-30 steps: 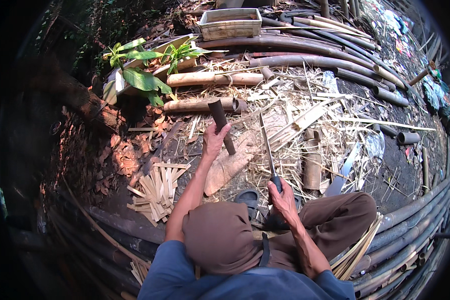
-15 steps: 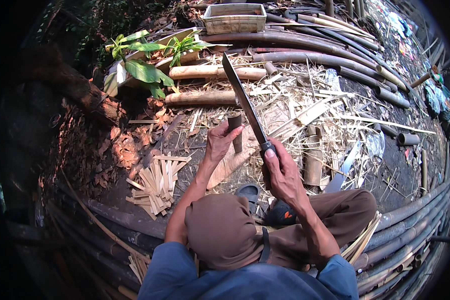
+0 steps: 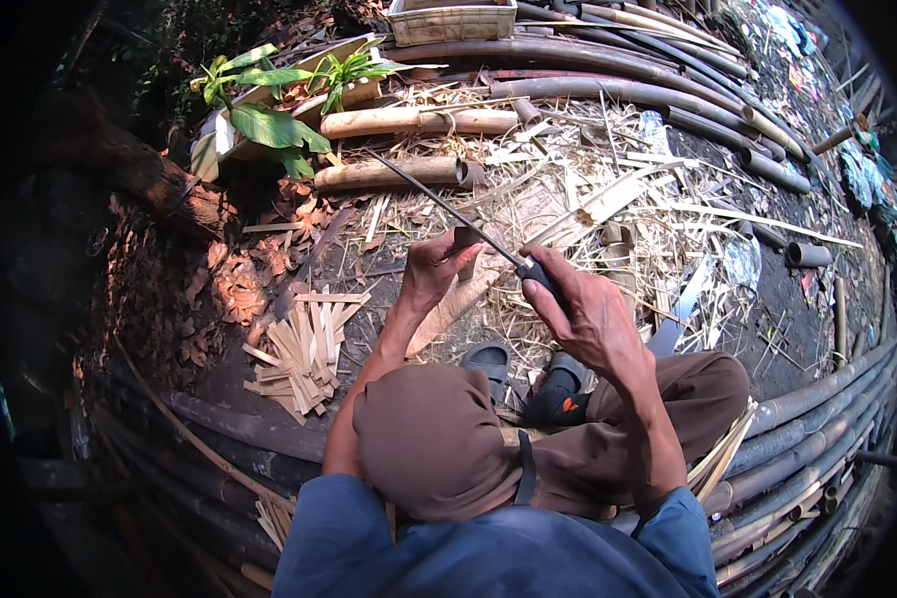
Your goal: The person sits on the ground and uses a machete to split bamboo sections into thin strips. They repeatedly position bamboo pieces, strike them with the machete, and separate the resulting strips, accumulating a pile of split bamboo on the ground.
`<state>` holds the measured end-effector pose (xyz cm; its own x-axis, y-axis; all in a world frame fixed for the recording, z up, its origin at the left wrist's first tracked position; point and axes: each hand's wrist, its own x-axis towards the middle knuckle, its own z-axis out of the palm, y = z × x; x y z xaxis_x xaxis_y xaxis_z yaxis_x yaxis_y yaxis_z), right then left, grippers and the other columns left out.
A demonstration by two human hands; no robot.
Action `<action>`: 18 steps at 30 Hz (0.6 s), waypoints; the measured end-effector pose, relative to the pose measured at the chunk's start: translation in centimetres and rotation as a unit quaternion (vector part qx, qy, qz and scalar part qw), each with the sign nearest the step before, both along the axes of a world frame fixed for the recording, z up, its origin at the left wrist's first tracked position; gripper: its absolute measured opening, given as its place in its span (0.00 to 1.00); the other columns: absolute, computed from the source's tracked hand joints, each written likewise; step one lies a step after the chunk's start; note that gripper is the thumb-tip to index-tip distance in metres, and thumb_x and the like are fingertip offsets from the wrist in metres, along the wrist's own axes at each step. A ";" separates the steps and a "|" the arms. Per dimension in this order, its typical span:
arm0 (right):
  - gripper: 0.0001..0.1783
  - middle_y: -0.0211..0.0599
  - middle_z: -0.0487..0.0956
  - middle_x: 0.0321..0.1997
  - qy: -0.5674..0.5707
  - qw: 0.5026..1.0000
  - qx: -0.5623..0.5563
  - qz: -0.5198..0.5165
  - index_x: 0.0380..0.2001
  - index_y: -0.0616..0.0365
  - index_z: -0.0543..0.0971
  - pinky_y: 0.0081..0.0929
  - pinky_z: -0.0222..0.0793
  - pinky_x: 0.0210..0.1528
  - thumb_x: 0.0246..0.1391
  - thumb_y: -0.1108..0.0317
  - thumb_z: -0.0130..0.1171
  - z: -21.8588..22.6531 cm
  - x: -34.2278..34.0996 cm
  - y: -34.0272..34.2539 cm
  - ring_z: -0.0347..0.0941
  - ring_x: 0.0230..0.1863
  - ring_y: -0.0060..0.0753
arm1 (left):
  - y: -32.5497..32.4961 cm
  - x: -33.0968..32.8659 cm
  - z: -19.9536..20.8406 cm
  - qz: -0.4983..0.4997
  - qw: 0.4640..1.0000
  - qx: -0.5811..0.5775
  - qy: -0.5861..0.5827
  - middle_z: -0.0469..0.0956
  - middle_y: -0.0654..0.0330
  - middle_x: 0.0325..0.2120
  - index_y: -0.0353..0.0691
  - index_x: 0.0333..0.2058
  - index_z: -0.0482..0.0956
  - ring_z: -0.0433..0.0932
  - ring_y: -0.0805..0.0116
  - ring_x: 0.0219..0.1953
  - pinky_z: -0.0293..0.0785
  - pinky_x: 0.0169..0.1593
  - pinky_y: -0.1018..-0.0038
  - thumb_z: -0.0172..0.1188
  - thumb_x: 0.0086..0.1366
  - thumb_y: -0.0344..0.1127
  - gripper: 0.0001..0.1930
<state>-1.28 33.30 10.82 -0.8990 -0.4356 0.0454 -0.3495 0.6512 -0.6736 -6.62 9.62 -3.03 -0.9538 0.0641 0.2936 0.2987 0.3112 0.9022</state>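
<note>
My left hand [image 3: 429, 274] is closed around a short dark piece of bamboo [image 3: 465, 239], held upright above a pale flat piece of wood [image 3: 443, 317] on the ground. In my right hand [image 3: 590, 307] is the dark handle of a long machete [image 3: 431, 195]. Its blade slants up to the left and appears nearly edge-on, crossing the view by the top of the bamboo piece. Whether blade and bamboo touch I cannot tell. Left of my left forearm lies a pile of split bamboo strips [image 3: 307, 349].
Bamboo poles [image 3: 608, 90] lie stacked at the far side beside a pale plastic crate [image 3: 452, 24]. A saw blade [image 3: 684, 307] rests right of my right hand. Cut bamboo lengths [image 3: 389, 172], shavings and a leafy plant [image 3: 269, 125] lie beyond. More poles [image 3: 817, 429] flank me.
The machete has swung left and down, its blade turning from broad side to nearly edge-on over the bamboo piece. My right hand has rolled over with it; the left keeps its hold.
</note>
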 end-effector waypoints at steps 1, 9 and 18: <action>0.22 0.55 0.80 0.30 0.014 0.999 -0.036 -0.005 0.58 0.54 0.67 0.47 0.72 0.35 0.64 0.60 0.53 -1.5 0.1 -0.3 0.78 0.33 0.60 | -0.3 0.1 -0.2 0.015 1.000 -0.025 0.011 0.76 0.67 0.20 0.38 0.39 0.84 0.67 0.83 0.25 0.66 0.27 0.78 0.64 0.64 0.38 0.10; 0.20 0.53 0.76 0.28 -0.111 0.965 -0.213 -0.100 0.58 0.56 0.65 0.42 0.69 0.33 0.69 0.60 0.45 -3.2 3.2 -3.9 0.77 0.28 0.54 | 0.1 0.4 -1.2 -0.011 0.995 0.094 0.013 0.75 0.70 0.21 0.37 0.39 0.83 0.67 0.83 0.27 0.66 0.29 0.80 0.65 0.64 0.34 0.08; 0.18 0.59 0.78 0.24 -0.045 0.982 -0.176 -0.054 0.55 0.54 0.65 0.54 0.69 0.31 0.67 0.60 0.48 -3.7 1.3 -4.4 0.76 0.28 0.67 | -7.4 0.6 9.8 0.018 0.946 -0.320 -0.051 0.81 0.51 0.46 0.37 0.52 0.79 0.80 0.63 0.48 0.74 0.53 0.70 0.67 0.60 0.41 0.23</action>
